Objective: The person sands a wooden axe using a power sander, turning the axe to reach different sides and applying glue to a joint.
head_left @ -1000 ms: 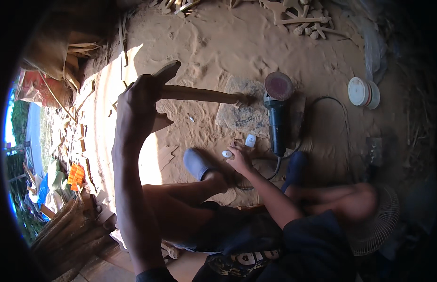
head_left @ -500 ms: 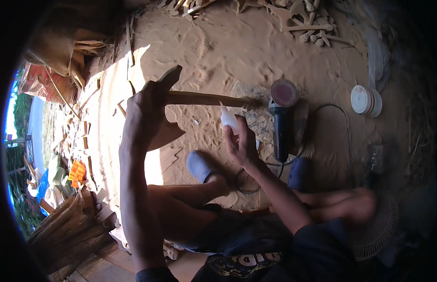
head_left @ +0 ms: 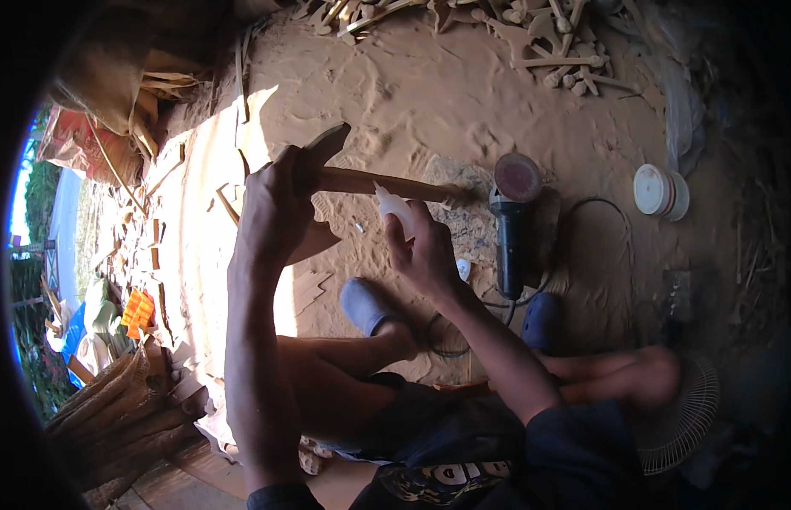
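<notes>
My left hand (head_left: 275,204) is closed around the head end of an axe-shaped wooden piece (head_left: 395,185). Its pointed blade parts stick out above and below the fist, and its straight handle reaches to the right. In my right hand (head_left: 427,255) is a small white squeeze bottle (head_left: 397,212) with a thin pointed nozzle. The nozzle tip is close to the handle's lower edge; whether it touches I cannot tell. My left fingers and the joint they cover are mostly hidden.
An angle grinder (head_left: 508,242), disc up, lies right of my right hand, its cord looping behind. Further right stands a white-lidded tub (head_left: 652,190). Wooden pieces (head_left: 565,61) are heaped at the far edge. A fan grille (head_left: 691,416) is by my right knee.
My right hand has brought the bottle left along the handle, nearer to my left hand. The left hand and the wooden piece have shifted slightly right.
</notes>
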